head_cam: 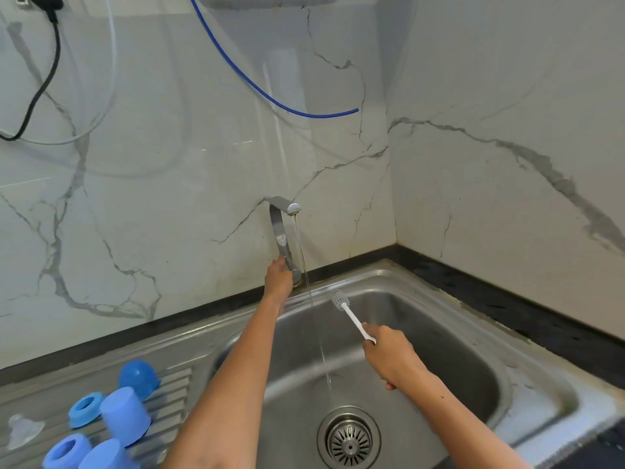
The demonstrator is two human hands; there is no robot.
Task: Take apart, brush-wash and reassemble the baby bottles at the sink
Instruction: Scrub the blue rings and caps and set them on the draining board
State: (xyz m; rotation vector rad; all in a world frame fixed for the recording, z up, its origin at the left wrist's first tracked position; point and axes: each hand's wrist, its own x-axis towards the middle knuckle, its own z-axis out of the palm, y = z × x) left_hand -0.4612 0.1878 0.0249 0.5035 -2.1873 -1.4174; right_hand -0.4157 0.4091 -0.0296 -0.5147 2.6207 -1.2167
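Observation:
My left hand [279,277] grips the lever at the base of the steel tap [282,228], from which a thin stream of water runs into the sink [439,336]. My right hand [392,358] holds a white bottle brush [348,314] by its handle over the basin, bristle head up near the stream. Several blue bottle parts lie on the drainboard at lower left: a dome cap [138,374], a screw ring [86,409], an upturned blue bottle [124,416], another ring [67,451]. A clear teat [23,431] lies at the far left.
The sink drain strainer [349,438] sits at the basin's bottom. A ribbed steel drainboard [169,394] flanks the basin on the left. Marble-pattern walls meet in a corner behind the sink. A blue hose [270,96] and a black cable [37,93] hang on the wall.

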